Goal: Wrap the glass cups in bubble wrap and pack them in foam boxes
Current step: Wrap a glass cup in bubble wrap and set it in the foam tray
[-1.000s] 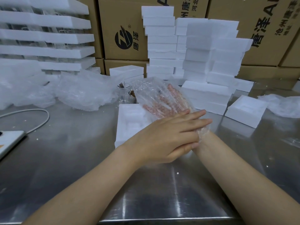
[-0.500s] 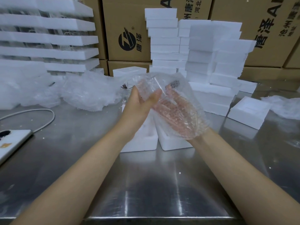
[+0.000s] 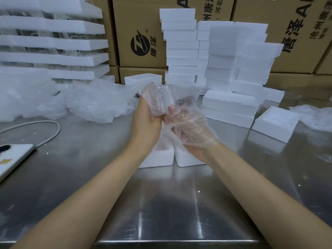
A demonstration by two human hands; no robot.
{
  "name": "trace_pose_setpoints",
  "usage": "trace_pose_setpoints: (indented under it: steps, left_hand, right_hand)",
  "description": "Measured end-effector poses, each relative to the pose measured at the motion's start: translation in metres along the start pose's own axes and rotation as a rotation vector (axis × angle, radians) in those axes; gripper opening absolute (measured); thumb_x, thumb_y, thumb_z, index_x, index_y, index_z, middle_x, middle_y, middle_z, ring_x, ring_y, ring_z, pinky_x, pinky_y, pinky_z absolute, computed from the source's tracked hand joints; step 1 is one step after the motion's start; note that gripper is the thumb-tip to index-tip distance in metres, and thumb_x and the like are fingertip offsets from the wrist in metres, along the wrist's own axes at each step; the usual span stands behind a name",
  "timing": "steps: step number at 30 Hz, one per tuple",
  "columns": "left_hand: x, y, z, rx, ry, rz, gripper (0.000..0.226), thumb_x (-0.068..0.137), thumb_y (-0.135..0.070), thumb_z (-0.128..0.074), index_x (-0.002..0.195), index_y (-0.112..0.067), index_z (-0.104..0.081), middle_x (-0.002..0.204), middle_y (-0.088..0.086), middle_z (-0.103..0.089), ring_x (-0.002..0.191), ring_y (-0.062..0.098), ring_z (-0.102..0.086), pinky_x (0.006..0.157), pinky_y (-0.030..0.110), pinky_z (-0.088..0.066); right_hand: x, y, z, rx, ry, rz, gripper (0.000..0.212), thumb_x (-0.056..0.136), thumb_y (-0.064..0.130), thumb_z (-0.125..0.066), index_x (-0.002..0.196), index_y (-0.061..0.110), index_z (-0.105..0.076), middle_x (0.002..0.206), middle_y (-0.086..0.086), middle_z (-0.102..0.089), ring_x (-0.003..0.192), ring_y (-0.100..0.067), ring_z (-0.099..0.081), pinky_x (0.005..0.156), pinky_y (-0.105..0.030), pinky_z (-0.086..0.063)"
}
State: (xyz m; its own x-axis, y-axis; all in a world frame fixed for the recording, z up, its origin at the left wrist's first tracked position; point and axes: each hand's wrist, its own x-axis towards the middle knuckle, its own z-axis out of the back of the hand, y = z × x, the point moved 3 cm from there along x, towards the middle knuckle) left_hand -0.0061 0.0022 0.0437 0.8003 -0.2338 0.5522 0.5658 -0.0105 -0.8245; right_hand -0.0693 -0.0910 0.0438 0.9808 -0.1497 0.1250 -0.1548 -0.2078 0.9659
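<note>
A sheet of clear bubble wrap [image 3: 161, 103] is held up between both hands above the table. My left hand [image 3: 146, 123] grips its left side, with the fingers pointing up under the plastic. My right hand [image 3: 190, 130] lies palm up inside the wrap, which covers it to the wrist, and its fingers are bent. Below the hands, two open white foam box halves [image 3: 158, 157] [image 3: 188, 159] sit side by side on the steel table [image 3: 89, 168]. Behind my left hand only a small dark edge of a glass cup [image 3: 137, 95] shows.
Stacks of white foam boxes [image 3: 224, 69] stand behind, and one open box half [image 3: 274, 123] sits to the right. Crumpled plastic [image 3: 97, 103] lies at left below layered foam trays holding glassware [image 3: 53, 44]. A phone [image 3: 12, 159] and its cable [image 3: 53, 133] are at far left. Cardboard cartons [image 3: 140, 33] line the back.
My left hand left the back of my right wrist, rose and took the left edge of the wrap. My right hand's fingers have bent inside the wrap.
</note>
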Motion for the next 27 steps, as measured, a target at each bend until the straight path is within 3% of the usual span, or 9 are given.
trace_pose_setpoints:
  steps: [2,5,9,12,15,18,21,25,27]
  left_hand:
    - [0.002,0.0,0.003,0.03,-0.067,-0.002,0.059,0.088,0.007,-0.051,0.133,-0.029,-0.043,0.116,-0.023,-0.055,0.109,-0.007,-0.052,0.09,0.004,-0.04]
    - [0.009,-0.001,0.017,-0.035,-0.247,0.047,0.054,0.087,0.009,-0.042,0.136,-0.014,-0.048,0.125,-0.002,-0.06,0.114,0.007,-0.056,0.101,0.026,-0.045]
    - [0.013,0.001,0.031,-0.192,-0.353,0.11,0.044,0.088,0.007,-0.044,0.125,-0.015,-0.056,0.112,-0.001,-0.067,0.101,0.006,-0.064,0.095,0.032,-0.052]
    - [0.019,0.007,0.035,-0.289,-0.257,0.225,0.036,0.088,0.003,-0.049,0.121,-0.01,-0.059,0.114,0.007,-0.067,0.1,0.015,-0.064,0.09,0.035,-0.053]
    - [0.023,0.005,0.029,-0.23,-0.066,0.256,0.015,0.088,-0.005,-0.054,0.098,0.001,-0.062,0.098,0.022,-0.065,0.085,0.023,-0.057,0.081,0.049,-0.051]
    - [0.018,-0.002,0.019,-0.201,0.043,0.265,0.019,0.091,-0.013,-0.052,0.084,-0.02,-0.069,0.091,0.009,-0.07,0.089,0.026,-0.066,0.088,0.048,-0.052]
    - [0.012,-0.006,0.009,-0.183,0.196,0.211,0.021,0.092,-0.016,-0.059,0.09,-0.033,-0.071,0.107,0.007,-0.07,0.104,0.023,-0.066,0.094,0.047,-0.052]
    - [0.008,0.0,0.007,-0.139,0.289,0.142,0.029,0.094,-0.006,-0.059,0.12,-0.017,-0.061,0.104,-0.009,-0.069,0.099,0.009,-0.067,0.073,0.02,-0.054]
    - [0.007,0.001,0.009,-0.091,0.272,0.099,0.033,0.093,-0.006,-0.061,0.123,-0.018,-0.057,0.107,-0.01,-0.066,0.099,0.004,-0.065,0.072,0.014,-0.051]
  right_hand:
    - [0.005,-0.003,0.005,-0.01,0.048,0.042,0.021,0.088,0.0,-0.054,0.083,0.021,-0.05,0.054,0.021,-0.064,0.06,0.012,-0.062,0.068,-0.004,-0.048]
    - [0.013,-0.004,0.008,-0.001,0.153,0.099,0.019,0.083,0.007,-0.064,0.097,0.02,-0.061,0.091,0.012,-0.072,0.093,-0.003,-0.066,0.094,-0.021,-0.049]
    - [0.008,0.01,0.023,-0.046,0.402,-0.074,0.027,0.089,-0.002,-0.055,0.11,0.01,-0.067,0.115,-0.005,-0.07,0.111,-0.017,-0.064,0.076,-0.018,-0.054]
    - [0.006,0.024,0.04,-0.177,0.34,-0.14,0.028,0.085,0.007,-0.046,0.075,0.012,-0.072,0.079,-0.006,-0.072,0.07,-0.02,-0.071,0.037,-0.012,-0.038]
    - [0.015,0.03,0.055,0.107,-0.133,-0.053,0.027,0.083,0.013,-0.036,0.057,0.015,-0.042,0.049,0.0,-0.045,0.038,-0.011,-0.034,0.029,-0.017,-0.013]
    - [0.02,0.031,0.064,0.134,-0.325,0.087,0.029,0.092,0.026,-0.044,0.064,0.016,-0.046,0.057,0.004,-0.049,0.047,-0.012,-0.037,0.037,-0.018,-0.023]
    - [0.022,0.025,0.047,-0.075,-0.046,0.031,0.043,0.092,0.055,-0.047,0.081,0.02,-0.07,0.079,0.004,-0.068,0.072,-0.013,-0.065,0.061,-0.023,-0.05]
    - [0.021,0.012,0.034,-0.384,0.042,0.018,0.042,0.076,0.079,-0.048,0.099,0.047,-0.065,0.112,0.024,-0.065,0.108,-0.002,-0.059,0.099,-0.034,-0.041]
    - [0.021,0.011,0.035,-0.448,0.015,0.059,0.048,0.073,0.077,-0.052,0.097,0.037,-0.061,0.108,0.021,-0.065,0.11,-0.006,-0.059,0.102,-0.039,-0.041]
